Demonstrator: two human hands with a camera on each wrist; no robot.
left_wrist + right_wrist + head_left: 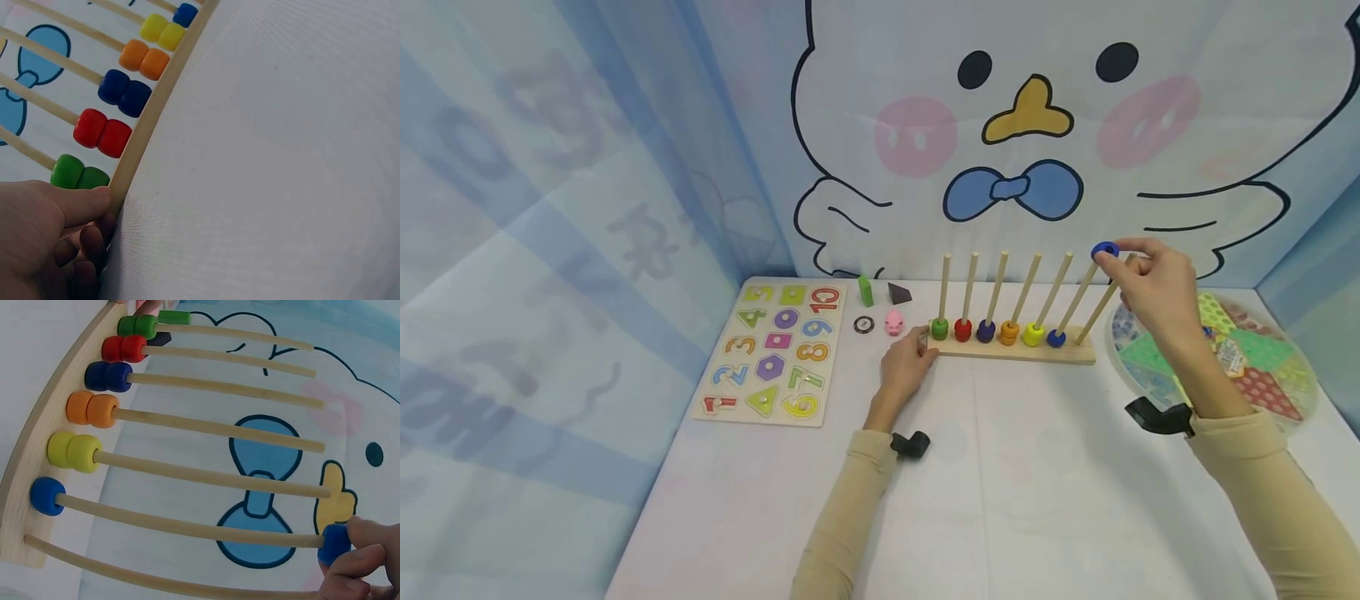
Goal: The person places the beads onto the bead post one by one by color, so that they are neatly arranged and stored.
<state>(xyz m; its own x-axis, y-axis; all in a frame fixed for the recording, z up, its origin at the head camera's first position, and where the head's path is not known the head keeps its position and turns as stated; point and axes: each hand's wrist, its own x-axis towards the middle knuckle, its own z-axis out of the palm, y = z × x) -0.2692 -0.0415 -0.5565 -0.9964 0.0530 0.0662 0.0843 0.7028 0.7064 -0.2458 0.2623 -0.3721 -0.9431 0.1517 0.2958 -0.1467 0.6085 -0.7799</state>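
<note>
A wooden peg rack [1015, 355] stands on the table with a row of upright pegs. My left hand [906, 367] grips its left end, thumb on the base close to the green beads [76, 172]. High over the rack, my right hand [1161, 287] pinches a blue bead [335, 545] at the tip of the sixth peg. One blue bead [47, 495] sits at the foot of that peg. Pairs of red [124, 348], dark blue [107, 376], orange [92, 409] and yellow beads [74, 451] sit on other pegs. The rightmost peg [156, 572] is bare.
A number puzzle board [775, 350] lies to the left. Between it and the rack are a pink pig figure [893, 322], a round disc [863, 325], a green block [866, 291] and a dark block [899, 293]. A round patterned tray [1296, 367] lies behind the right forearm.
</note>
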